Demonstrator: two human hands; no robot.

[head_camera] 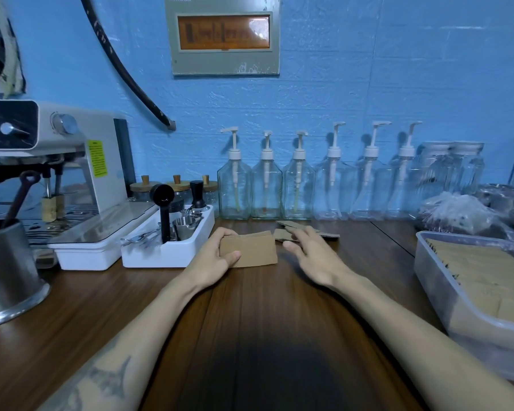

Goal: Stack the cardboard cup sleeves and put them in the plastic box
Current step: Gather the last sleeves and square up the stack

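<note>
Stacking looks underway: left hand pinches a stack of sleeves near the table's back edge, right hand spread, fingers over loose sleeves just behind. Next, gather those; plastic box waits at the right edge, part-filled.

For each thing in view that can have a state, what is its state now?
Left hand: grips the sleeve stack.
Sleeve stack: flat, held just above or on the table.
Right hand: open, fingers over the loose sleeves.
Loose sleeves: flat on the table.
Plastic box: lid off, holds many sleeves.
Pump bottles: upright, look empty.
</note>
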